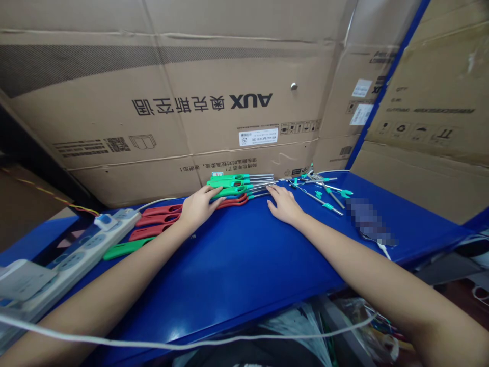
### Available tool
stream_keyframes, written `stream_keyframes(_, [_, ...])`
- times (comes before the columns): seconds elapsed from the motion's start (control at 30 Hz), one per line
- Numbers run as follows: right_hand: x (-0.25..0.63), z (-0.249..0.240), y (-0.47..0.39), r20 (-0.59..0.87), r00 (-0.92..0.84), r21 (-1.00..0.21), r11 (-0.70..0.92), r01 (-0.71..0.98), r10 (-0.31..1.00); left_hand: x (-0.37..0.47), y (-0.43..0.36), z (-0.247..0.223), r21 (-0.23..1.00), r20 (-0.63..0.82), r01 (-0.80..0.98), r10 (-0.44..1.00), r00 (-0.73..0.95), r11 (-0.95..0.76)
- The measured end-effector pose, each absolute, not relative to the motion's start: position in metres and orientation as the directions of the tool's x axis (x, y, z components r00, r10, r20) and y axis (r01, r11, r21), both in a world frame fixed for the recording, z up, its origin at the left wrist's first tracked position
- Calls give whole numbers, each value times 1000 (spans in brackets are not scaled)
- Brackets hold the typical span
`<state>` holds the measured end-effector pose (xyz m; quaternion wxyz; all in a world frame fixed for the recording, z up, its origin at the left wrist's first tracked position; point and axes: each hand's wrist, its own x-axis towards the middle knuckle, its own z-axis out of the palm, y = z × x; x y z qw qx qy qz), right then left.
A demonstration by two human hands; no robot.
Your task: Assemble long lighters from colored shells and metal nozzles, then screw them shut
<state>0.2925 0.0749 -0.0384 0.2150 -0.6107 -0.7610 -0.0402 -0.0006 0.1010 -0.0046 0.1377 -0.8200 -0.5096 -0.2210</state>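
A thin white cable sagged across the nearest edge, at six o'clock from the middle of the glossy blue tabletop. At nine o'clock lay a long white plastic power strip with plugs in it. Just beyond its side, towards ten o'clock, one green handle and three red handles lay in a slanting row, partly behind the left arm. Towards three o'clock lay a flat, dark oblong object, its surface blurred, with a white plug at its near end. At twelve o'clock was a bundle of long-necked, lighter-like tools with green and red plastic handles, their slim silver tubes pointing to three o'clock. The left hand lay half curled on the handles; whether it gripped any could not be told. The right hand was loosely spread, thumb apart, its fingertips at the tube ends, and nothing showed enclosed in it. Past it, at about one o'clock, loose metal rods with turquoise fittings lay jumbled. Farthest off stood a brown printed cardboard sheet.
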Motion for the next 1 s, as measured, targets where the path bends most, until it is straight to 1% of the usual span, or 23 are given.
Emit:
stream_keyframes(0.2, [293,-38,74,414,-164,-192,262,946,896,-1,104,-2,51,495,893,788,366,-447])
stream_keyframes(0.4, [293,-39,75,372,-185,-188,269,944,910,0,105,-4,78,498,886,787,363,-457])
stream_keyframes(0.6, [292,-37,75,334,-144,-107,189,976,931,1,104,-4,83,495,890,794,354,-448])
stream_keyframes(0.73, [291,-38,76,330,-124,-93,162,982,936,1,104,-4,77,493,894,796,350,-441])
stream_keyframes(1.0, [291,-38,76,350,-128,-84,167,982,928,1,103,-3,77,487,892,798,356,-445])
